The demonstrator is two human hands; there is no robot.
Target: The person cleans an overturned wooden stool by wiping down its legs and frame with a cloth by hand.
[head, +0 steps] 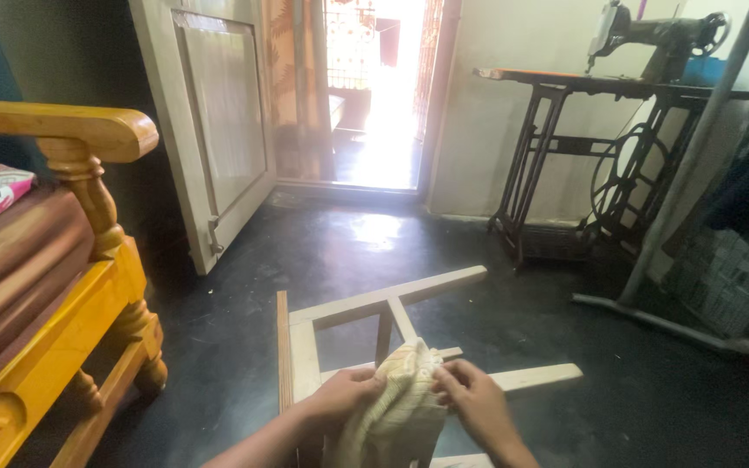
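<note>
A pale wooden stool frame [392, 303] lies tipped over on the dark floor in front of me, its legs pointing away. A cream, striped cloth [400, 407] is draped over its near end. My left hand [344, 394] grips the cloth on its left side. My right hand [474, 399] pinches the cloth on its right side, fingers closed on the fabric. Both hands press the cloth against the frame's near crossbar.
A yellow wooden sofa [62, 286] with brown cushions stands at the left. A treadle sewing machine on its metal stand [600, 165] is at the back right. A metal rack pole [678, 199] leans at right. An open door [218, 130] leads outside.
</note>
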